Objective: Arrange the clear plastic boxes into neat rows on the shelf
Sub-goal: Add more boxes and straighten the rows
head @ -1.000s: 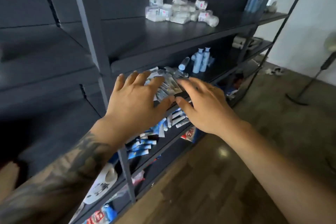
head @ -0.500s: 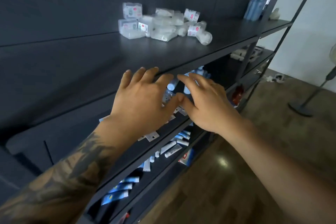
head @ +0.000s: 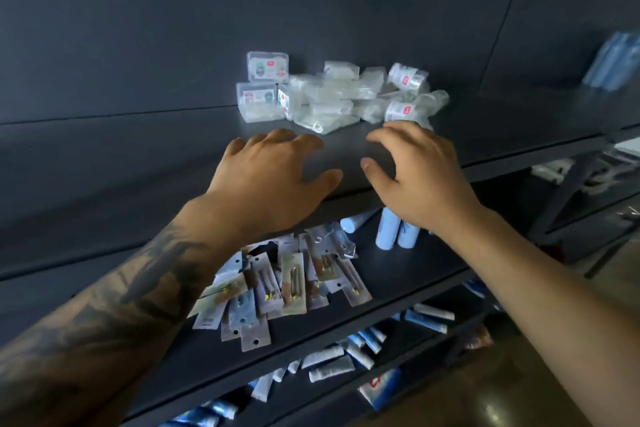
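on top shelf point(head: 145, 163), both hands empty, just short of box pile point(head: 332, 97)

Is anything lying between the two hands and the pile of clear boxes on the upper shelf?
Nothing visible. Only bare shelf separates the left hand and right hand from the clear boxes.

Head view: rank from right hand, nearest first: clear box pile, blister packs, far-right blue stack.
From the right hand:
1. Clear box pile, just beyond the fingertips, same shelf.
2. Blister packs, one shelf below, left.
3. Blue stack, far right.
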Motion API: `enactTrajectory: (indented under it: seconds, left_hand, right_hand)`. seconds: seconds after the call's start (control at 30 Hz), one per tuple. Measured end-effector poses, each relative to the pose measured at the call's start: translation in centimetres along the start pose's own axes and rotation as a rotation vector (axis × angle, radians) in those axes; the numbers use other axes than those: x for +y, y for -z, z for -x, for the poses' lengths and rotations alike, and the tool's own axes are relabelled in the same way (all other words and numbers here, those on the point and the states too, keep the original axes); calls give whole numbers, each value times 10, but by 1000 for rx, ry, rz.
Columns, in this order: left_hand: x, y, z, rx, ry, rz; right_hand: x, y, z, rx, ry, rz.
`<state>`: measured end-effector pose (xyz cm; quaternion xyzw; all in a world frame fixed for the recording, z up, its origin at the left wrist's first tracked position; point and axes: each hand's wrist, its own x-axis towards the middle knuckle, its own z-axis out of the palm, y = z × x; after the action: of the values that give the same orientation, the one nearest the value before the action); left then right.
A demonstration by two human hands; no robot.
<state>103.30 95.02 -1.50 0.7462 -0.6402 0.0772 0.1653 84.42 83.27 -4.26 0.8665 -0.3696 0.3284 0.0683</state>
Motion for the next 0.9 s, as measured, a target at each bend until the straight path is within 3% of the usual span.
enactTrajectory:
  seconds: [0.3, 0.53, 0.63, 0.77, 0.9]
  left_hand:
    - [57, -19, -98, 33, 121, -41]
    - [31, -44, -180, 129, 169, -91]
    - [11, -52, -207, 101, 175, -126]
    - [-10, -66, -229, 54, 154, -114]
    - [-9, -71, -233, 147, 107, -128]
  right_hand:
    - [86, -9, -59, -3, 18, 51]
    - [100, -29, -79, -46, -52, 209]
    - [103, -32, -76, -61, -86, 237]
    - [112, -35, -71, -71, -117, 161]
    - [115, -34, -72, -62, -111, 69]
